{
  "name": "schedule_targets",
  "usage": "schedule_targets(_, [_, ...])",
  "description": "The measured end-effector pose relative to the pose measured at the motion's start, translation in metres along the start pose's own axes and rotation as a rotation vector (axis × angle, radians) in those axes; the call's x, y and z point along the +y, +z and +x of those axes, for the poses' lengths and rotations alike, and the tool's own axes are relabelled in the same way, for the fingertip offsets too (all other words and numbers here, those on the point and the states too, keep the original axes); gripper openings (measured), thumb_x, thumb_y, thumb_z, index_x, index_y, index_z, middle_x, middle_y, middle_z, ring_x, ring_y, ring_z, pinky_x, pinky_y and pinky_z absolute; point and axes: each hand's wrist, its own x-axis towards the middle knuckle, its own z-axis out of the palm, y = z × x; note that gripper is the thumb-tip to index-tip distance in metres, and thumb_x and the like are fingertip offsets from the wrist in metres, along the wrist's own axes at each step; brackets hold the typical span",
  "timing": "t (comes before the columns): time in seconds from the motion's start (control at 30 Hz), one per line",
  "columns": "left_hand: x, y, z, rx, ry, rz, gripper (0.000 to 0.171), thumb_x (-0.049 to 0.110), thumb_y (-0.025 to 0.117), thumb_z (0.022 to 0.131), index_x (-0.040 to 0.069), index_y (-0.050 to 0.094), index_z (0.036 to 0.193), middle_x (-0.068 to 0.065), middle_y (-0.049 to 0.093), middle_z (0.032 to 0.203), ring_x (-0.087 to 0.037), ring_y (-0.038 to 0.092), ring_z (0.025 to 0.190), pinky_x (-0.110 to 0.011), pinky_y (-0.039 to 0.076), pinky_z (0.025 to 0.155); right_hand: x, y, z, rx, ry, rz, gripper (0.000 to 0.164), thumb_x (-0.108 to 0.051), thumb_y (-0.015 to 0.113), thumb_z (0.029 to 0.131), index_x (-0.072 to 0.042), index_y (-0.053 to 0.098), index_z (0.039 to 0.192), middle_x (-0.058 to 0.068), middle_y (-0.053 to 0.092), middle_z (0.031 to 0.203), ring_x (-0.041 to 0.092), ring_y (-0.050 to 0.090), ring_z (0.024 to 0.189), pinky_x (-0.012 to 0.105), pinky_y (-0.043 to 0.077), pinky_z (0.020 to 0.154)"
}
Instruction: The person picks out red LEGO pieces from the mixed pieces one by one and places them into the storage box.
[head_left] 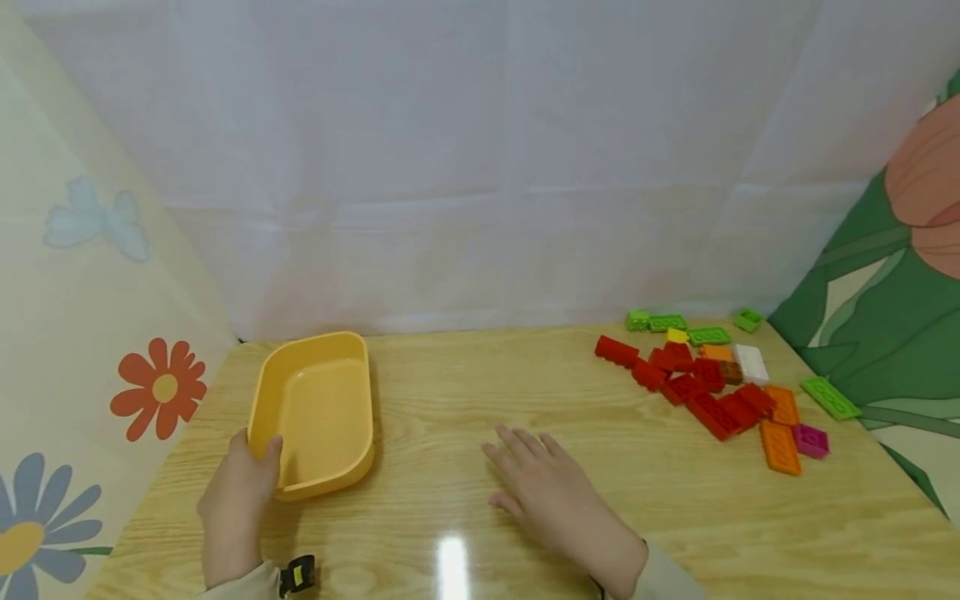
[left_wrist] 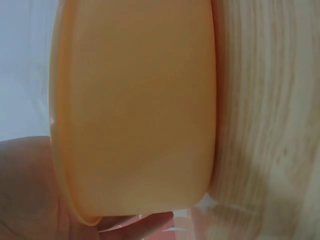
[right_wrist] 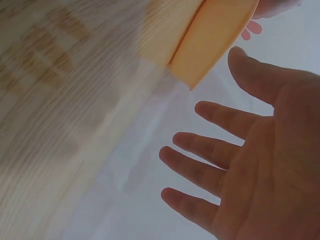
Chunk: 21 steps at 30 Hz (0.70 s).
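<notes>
A yellow-orange plastic bin [head_left: 327, 417] stands at the left of the wooden table. My left hand [head_left: 238, 500] grips its near left corner, thumb over the rim and fingers outside. In the left wrist view, the bin's side wall [left_wrist: 140, 110] fills the middle, and part of the left hand [left_wrist: 27, 185] shows at the rim. My right hand [head_left: 551, 496] hovers above the middle of the table, palm down with straight, spread fingers and nothing in it. The right wrist view shows that palm [right_wrist: 270, 165] bare, with the bin [right_wrist: 215, 40] beyond it.
Loose toy bricks lie at the table's right: several red bricks [head_left: 712, 412], orange ones [head_left: 782, 448], green ones [head_left: 830, 397], a white one [head_left: 751, 364] and a magenta one [head_left: 812, 441]. A white cloth [head_left: 480, 167] hangs along the back edge, with printed panels at both sides.
</notes>
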Motion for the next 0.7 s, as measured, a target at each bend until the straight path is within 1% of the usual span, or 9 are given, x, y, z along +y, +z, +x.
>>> schedule_targets(0.13, [0.001,0.002,-0.001,0.021,0.008,-0.009,0.075,0.046,0.026,0.098,-0.011,0.013,0.144,-0.042,0.034,0.139,-0.056,0.04,0.119,-0.071,0.041,0.089,0.001,-0.001,0.0,0.007,0.0,0.0,0.057,-0.041,0.056,0.088,-0.013,0.048,0.137,0.015,0.045,0.147,0.033,0.045,0.128,0.056,0.039,0.106])
schedule_targets(0.23, [0.003,0.003,-0.001,0.022,0.025,-0.024,0.075,0.046,0.026,0.098,-0.012,0.015,0.144,-0.042,0.032,0.14,-0.056,0.038,0.12,-0.07,0.039,0.092,0.003,-0.001,-0.001,0.015,0.005,0.01,0.057,-0.04,0.056,0.088,-0.012,0.049,0.136,0.016,0.047,0.146,0.034,0.045,0.127,0.056,0.04,0.105])
schedule_targets(0.3, [0.005,0.004,-0.001,0.017,0.045,-0.04,0.073,0.043,0.027,0.098,-0.012,0.015,0.144,-0.042,0.031,0.141,-0.056,0.037,0.121,-0.07,0.037,0.095,0.005,-0.001,-0.001,0.013,0.013,0.029,0.057,-0.04,0.056,0.088,-0.012,0.049,0.136,0.016,0.047,0.146,0.034,0.045,0.127,0.057,0.04,0.105])
schedule_targets(0.37, [0.007,0.006,-0.001,0.013,0.071,-0.058,0.068,0.037,0.027,0.099,-0.012,0.017,0.144,-0.042,0.032,0.141,-0.056,0.038,0.121,-0.069,0.037,0.096,0.009,-0.001,-0.001,0.015,0.018,0.044,0.056,-0.04,0.056,0.088,-0.011,0.05,0.136,0.017,0.047,0.145,0.035,0.046,0.127,0.058,0.041,0.104])
schedule_targets(0.47, [0.01,0.01,0.0,0.037,0.129,-0.082,0.057,0.024,0.028,0.098,-0.012,0.023,0.142,-0.041,0.039,0.138,-0.053,0.043,0.117,-0.066,0.039,0.095,0.017,-0.001,-0.001,0.035,0.031,0.061,0.056,-0.04,0.057,0.088,-0.011,0.05,0.136,0.018,0.049,0.143,0.035,0.047,0.126,0.057,0.041,0.104])
schedule_targets(0.53, [0.013,0.013,0.0,0.047,0.159,-0.1,0.053,0.019,0.027,0.097,-0.012,0.026,0.141,-0.04,0.042,0.136,-0.051,0.045,0.116,-0.064,0.041,0.094,0.024,-0.004,0.0,0.046,0.044,0.068,0.056,-0.04,0.057,0.089,-0.01,0.05,0.136,0.019,0.049,0.143,0.035,0.047,0.126,0.057,0.042,0.103])
schedule_targets(0.6, [0.017,0.015,0.0,0.054,0.181,-0.116,0.052,0.016,0.027,0.097,-0.012,0.028,0.14,-0.04,0.043,0.135,-0.05,0.046,0.115,-0.063,0.041,0.094,0.031,-0.008,-0.001,0.046,0.071,0.084,0.057,-0.04,0.057,0.089,-0.01,0.049,0.137,0.02,0.048,0.143,0.035,0.046,0.127,0.057,0.041,0.104])
schedule_targets(0.7, [0.023,0.019,0.001,0.039,0.196,-0.135,0.052,0.016,0.027,0.097,-0.012,0.027,0.141,-0.039,0.042,0.137,-0.05,0.045,0.119,-0.063,0.041,0.097,0.04,-0.015,-0.001,0.042,0.099,0.101,0.058,-0.039,0.057,0.089,-0.008,0.048,0.137,0.022,0.047,0.144,0.037,0.045,0.126,0.058,0.041,0.104])
